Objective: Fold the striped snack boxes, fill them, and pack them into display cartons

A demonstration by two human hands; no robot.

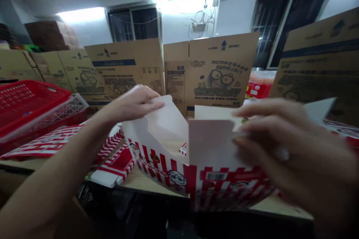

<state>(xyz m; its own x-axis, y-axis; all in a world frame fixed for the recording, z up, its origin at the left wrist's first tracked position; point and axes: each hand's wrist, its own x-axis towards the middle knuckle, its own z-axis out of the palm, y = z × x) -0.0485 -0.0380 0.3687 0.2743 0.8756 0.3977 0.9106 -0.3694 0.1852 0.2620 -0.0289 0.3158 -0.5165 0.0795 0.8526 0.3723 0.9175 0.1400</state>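
Observation:
A red-and-white striped paper carton [179, 168] stands open in front of me, its white inside showing. My left hand [133, 102] pinches the carton's far left flap between thumb and fingers. My right hand [283, 145], close to the camera and blurred, grips the right side flap with its fingers wrapped over the white panel. Both hands hold the carton just above the wooden table [146, 181].
Flat striped cartons [56, 142] lie stacked at the left, beside red and white plastic baskets [36, 108]. Large brown cardboard boxes [213, 71] stand along the back and right. A red packet [256, 89] sits behind them.

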